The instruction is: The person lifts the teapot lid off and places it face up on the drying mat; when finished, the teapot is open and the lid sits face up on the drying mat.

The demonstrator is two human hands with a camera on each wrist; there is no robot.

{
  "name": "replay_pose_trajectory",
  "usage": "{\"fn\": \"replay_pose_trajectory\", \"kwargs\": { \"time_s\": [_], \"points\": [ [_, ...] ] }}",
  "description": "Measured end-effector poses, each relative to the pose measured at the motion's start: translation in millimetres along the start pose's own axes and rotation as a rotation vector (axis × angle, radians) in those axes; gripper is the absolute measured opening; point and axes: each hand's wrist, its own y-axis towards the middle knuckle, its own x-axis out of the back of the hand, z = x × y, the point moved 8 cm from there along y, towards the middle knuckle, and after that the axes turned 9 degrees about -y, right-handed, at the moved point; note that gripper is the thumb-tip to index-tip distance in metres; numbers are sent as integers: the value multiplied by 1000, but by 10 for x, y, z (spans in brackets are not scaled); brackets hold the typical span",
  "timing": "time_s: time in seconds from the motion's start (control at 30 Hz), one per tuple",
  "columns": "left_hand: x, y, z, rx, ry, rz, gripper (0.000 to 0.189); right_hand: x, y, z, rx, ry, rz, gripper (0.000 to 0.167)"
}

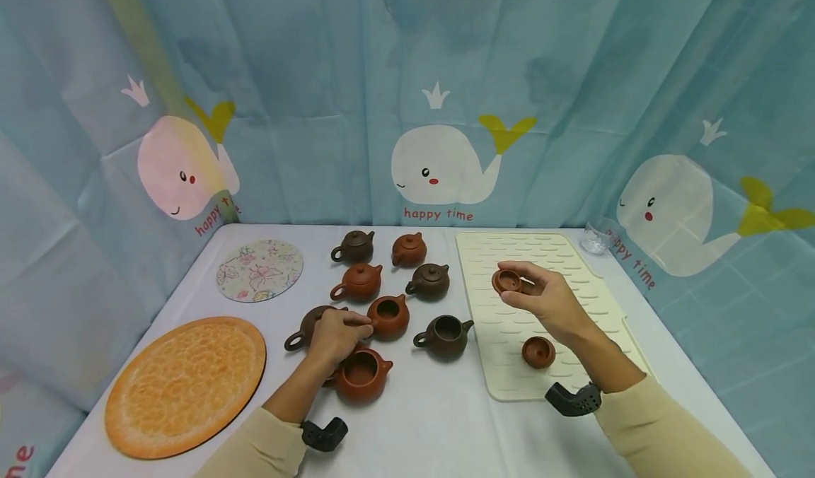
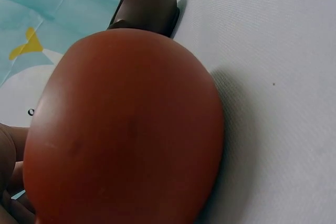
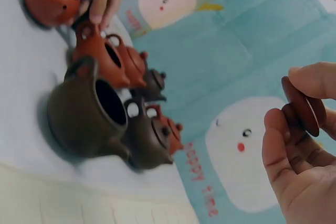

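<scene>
My right hand (image 1: 552, 302) pinches a small reddish-brown teapot lid (image 1: 508, 281) above the pale mat; the right wrist view shows this lid (image 3: 302, 108) edge-on between thumb and fingers. A second reddish lid (image 1: 538, 351) lies on the mat. With thumb and fingertips, my left hand (image 1: 337, 340) holds the handle of a lidless red teapot (image 1: 390, 326). Just in front of that hand stands another lidless red teapot (image 1: 359, 386), whose round body (image 2: 126, 129) fills much of the left wrist view. A dark lidless teapot (image 1: 442, 347) stands to the right.
Several lidded teapots stand farther back, among them a dark one (image 1: 429, 288) and a red one (image 1: 359, 288). The ridged cream mat (image 1: 503, 386) lies at right, a clear glass (image 1: 596, 237) beyond it. At left are a bread-patterned round mat (image 1: 185, 386) and a floral one (image 1: 259, 271).
</scene>
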Motion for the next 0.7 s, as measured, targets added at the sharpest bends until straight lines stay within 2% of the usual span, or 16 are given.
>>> {"fn": "replay_pose_trajectory", "kwargs": {
  "time_s": [0.23,0.5,0.7],
  "points": [
    [-2,-8,-14,-30,16,-2,10,233,-119,-105,12,-18,-32,46],
    [-11,-22,-18,-23,10,2,11,515,-268,-233,-4,-156,-92,50],
    [2,-15,-24,-34,15,-2,11,690,-343,-400,-37,-153,-115,50]
  ]
}}
